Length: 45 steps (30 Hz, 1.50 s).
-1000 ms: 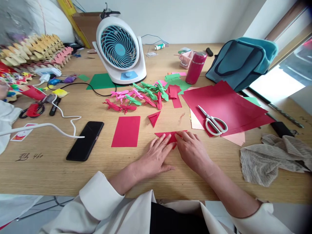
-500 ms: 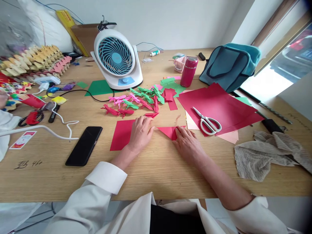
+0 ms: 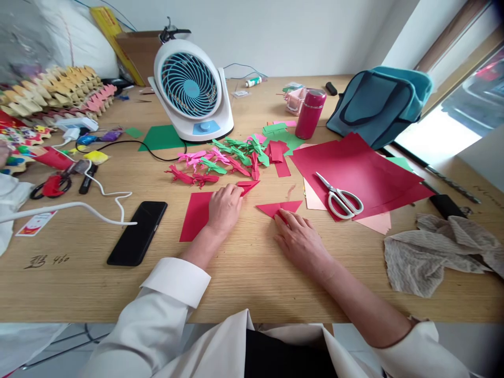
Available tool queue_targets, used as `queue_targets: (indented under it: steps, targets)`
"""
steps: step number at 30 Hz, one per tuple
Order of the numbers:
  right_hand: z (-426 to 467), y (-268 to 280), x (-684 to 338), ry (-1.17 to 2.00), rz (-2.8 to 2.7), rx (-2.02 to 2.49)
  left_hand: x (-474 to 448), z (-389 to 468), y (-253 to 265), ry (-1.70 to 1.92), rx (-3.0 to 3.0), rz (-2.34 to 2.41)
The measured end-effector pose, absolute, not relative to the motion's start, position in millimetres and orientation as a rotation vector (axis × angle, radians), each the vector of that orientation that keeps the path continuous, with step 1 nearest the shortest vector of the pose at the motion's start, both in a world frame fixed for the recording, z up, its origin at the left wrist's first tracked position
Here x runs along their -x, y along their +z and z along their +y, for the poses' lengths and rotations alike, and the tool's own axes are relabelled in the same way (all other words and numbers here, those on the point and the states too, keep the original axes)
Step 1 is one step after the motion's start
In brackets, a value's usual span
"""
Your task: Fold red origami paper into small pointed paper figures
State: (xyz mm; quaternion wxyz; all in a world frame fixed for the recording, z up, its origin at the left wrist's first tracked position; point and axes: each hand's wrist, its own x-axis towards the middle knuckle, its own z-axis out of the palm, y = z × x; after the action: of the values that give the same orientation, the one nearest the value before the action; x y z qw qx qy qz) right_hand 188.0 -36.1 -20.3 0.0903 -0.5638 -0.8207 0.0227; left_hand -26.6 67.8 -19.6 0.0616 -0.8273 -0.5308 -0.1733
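My left hand (image 3: 225,210) is curled at the near end of a narrow folded red paper (image 3: 251,186), its fingertips closed on it. Part of a flat red paper sheet (image 3: 192,216) lies under that hand. My right hand (image 3: 299,239) rests on the table with fingers stretched forward. Its fingertips lie on the lower edge of a red paper triangle (image 3: 271,208), which is flat on the wood. Beyond both hands is a pile of folded paper figures (image 3: 232,155) in pink, green and red.
White-handled scissors (image 3: 343,202) lie on large red sheets (image 3: 364,163) at right. A phone (image 3: 137,233) is at left, a fan (image 3: 192,89) behind. A red flask (image 3: 311,114), blue bag (image 3: 378,107) and cloth (image 3: 417,252) stand or lie around. Another person's sleeve (image 3: 11,197) shows at far left.
My left hand has moved away from the triangle's left corner to the narrow folded paper, which now looks tilted. My right hand has slid slightly toward me, uncovering more of the triangle.
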Motion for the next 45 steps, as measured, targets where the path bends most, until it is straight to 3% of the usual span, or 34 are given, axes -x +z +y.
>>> queue_targets:
  steps: [12, 24, 31, 37, 41, 45]
  targets:
    - [-25, -31, -196, 0.023, -2.336, 1.766, 35, 80, -31, -0.934, 2.558, -1.478]
    - [-27, -20, -197, 0.070, -2.243, 1.499, 24, 51, -6, -1.464, 2.588, -1.235]
    - [-29, -15, -197, 0.295, -1.960, 1.328, 8, 30, 0, -1.721, 2.781, -1.076]
    - [-26, -14, -197, 0.814, -1.729, 1.245, 1, 21, -4, -1.932, 3.051, -1.275]
    - [-25, -18, -198, 1.119, -1.568, 1.163, 1, 20, -6, -1.888, 3.104, -1.438]
    - [-22, -24, -199, 1.229, -1.503, 1.073, 2, 23, -10, -1.786, 3.141, -1.470]
